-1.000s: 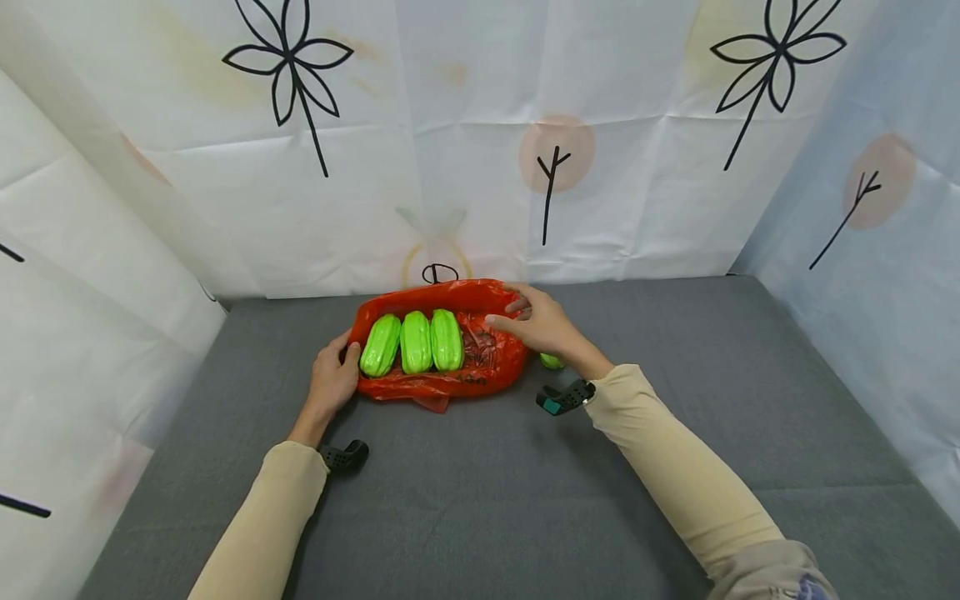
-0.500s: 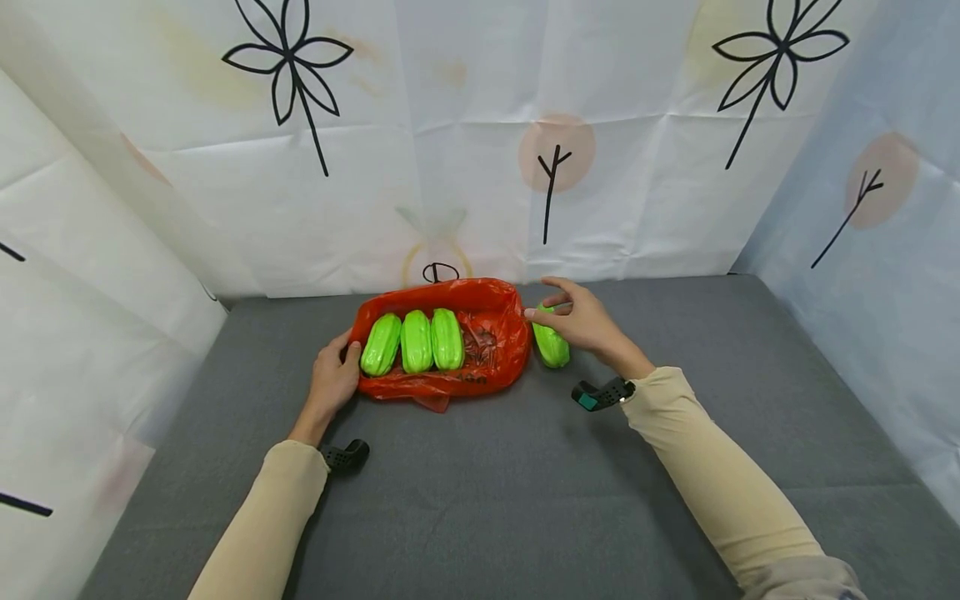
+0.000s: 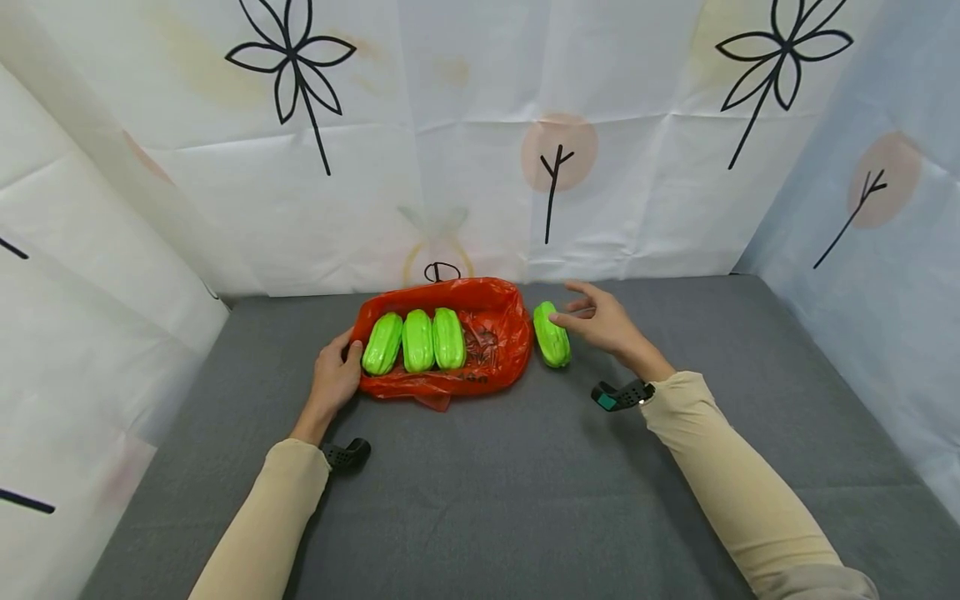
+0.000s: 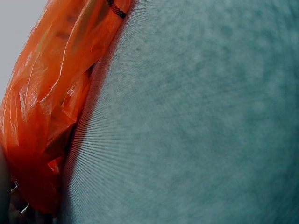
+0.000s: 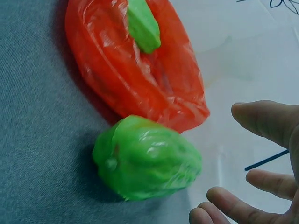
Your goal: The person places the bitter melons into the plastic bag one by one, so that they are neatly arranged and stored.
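A red plastic bag (image 3: 495, 379), spread open like a basin, lies on the grey cloth. Three glossy green ridged oblong fruits, exact kind unclear, stand side by side in its left half; the middle green fruit (image 3: 417, 342) is upright. My left hand (image 3: 332, 379) grips the bag's left edge, some fingers hidden behind it. Red film (image 4: 51, 102) fills the left of the left wrist view. A loose green fruit (image 5: 149, 161) lies just right of the bag. My right hand (image 3: 607, 323) is beside it, fingers spread and apart from it in the right wrist view.
The grey cloth surface (image 3: 480, 500) stretches in front of the bag and to its right. Close behind stands a white patterned curtain (image 3: 480, 183). Side curtains rise at the left and right.
My right hand has moved right, from over the bag's right end to beside the loose green fruit, uncovering it. My left hand and the bag have stayed nearly still.
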`<state>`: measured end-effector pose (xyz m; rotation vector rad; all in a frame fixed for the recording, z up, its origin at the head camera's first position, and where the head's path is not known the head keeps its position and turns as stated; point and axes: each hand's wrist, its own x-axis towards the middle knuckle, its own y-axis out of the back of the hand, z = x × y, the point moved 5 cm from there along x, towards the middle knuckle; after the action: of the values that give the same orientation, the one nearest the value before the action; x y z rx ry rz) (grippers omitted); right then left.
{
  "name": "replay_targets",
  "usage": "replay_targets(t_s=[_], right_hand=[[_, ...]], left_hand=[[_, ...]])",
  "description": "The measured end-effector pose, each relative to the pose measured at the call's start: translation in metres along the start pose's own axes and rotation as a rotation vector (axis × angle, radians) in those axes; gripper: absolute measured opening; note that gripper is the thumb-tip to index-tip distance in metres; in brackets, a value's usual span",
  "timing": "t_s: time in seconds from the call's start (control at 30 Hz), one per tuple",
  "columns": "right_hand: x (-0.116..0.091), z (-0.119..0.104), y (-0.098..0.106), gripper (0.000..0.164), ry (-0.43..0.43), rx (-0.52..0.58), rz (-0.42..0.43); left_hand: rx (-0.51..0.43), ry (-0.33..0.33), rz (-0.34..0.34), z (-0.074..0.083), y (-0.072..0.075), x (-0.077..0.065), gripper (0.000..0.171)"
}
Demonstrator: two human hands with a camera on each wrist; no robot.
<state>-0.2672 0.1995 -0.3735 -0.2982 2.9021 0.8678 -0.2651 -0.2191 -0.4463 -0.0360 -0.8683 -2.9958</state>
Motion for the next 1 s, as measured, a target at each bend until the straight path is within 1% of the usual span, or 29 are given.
replay_targets(t_s=[0.2, 0.43, 0.53, 0.73, 1.0], right_hand=[[0.000, 0.009, -0.003, 0.077, -0.018, -0.014, -0.014], [0.004, 0.018, -0.014, 0.080, -0.018, -0.049, -0.063], [0.007, 0.021, -0.017, 0.082, -0.015, -0.060, -0.069], [0.010, 0.024, -0.023, 0.083, 0.010, -0.080, -0.078], [0.011, 0.023, -0.027, 0.079, 0.023, -0.085, -0.084]], left_hand=[[-0.006, 0.005, -0.002, -0.001, -0.001, 0.000, 0.051], [-0.006, 0.005, 0.000, -0.001, -0.001, 0.000, 0.051], [-0.006, -0.001, 0.002, 0.000, -0.001, 0.000, 0.050], [-0.005, -0.006, 0.007, 0.000, -0.001, 0.000, 0.050], [-0.012, -0.001, 0.006, 0.000, -0.001, 0.000, 0.050]])
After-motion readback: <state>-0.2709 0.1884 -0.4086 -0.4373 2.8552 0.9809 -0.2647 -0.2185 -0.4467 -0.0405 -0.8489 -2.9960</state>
